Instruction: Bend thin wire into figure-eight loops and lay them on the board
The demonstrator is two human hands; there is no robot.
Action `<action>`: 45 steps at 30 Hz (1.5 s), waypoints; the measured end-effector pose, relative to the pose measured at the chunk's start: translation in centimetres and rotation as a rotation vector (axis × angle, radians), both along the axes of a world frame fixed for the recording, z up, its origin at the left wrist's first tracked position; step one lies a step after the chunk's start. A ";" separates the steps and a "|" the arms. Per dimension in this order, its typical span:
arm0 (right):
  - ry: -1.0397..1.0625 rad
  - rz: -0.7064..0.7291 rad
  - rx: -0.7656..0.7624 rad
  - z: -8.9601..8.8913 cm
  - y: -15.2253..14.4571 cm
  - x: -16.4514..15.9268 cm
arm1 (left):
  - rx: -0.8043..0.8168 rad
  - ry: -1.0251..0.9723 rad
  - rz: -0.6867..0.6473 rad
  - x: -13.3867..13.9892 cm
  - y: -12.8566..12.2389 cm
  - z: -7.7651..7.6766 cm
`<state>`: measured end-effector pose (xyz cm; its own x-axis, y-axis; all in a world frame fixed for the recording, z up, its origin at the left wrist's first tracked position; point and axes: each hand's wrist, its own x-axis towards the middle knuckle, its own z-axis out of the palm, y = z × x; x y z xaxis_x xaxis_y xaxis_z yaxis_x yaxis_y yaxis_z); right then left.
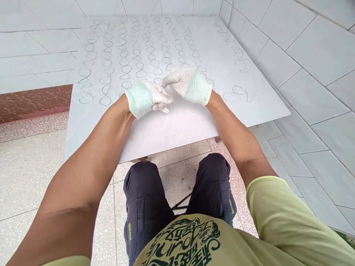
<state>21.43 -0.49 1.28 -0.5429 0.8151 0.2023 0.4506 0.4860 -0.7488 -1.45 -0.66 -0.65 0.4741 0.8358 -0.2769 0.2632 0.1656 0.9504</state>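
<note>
Both my hands wear white gloves with pale green cuffs and meet over the near middle of the white board. My left hand [152, 96] is closed, its fingers pointing right, with a short bit of thin wire [172, 95] showing at the fingertips. My right hand [187, 84] curls down from the other side, its fingertips pinched close to the left ones; what lies inside the pinch is mostly hidden. Beyond and left of them, thin dark wires bent into figure-eights [105, 95] lie in several columns.
Looser, partly bent wires [240, 90] lie along the right side of the white board [172, 127]. Tiled walls [302, 74] stand behind and to the right. My knees [144, 177] are below the board's near edge, above a speckled floor [27, 170].
</note>
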 end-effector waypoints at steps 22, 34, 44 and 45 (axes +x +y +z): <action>0.075 -0.421 0.094 -0.1 2.9 0.5 | -0.003 -0.065 0.401 2.8 -2.2 2.8; 0.239 -0.409 -0.268 1.0 1.2 -1.5 | 0.191 -0.058 0.673 2.3 -1.3 1.4; 0.398 -0.316 -0.448 -1.0 1.0 -4.0 | 0.332 0.113 0.642 2.4 -1.5 0.5; 0.389 -0.315 -0.426 -1.3 1.1 -3.9 | 0.349 0.121 0.635 2.4 -1.5 0.4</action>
<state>17.52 0.60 0.01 -0.2177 0.9752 -0.0395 0.1805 0.0004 -0.9836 0.92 -2.18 -0.24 -0.1480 0.9883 0.0359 0.3240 0.0141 0.9460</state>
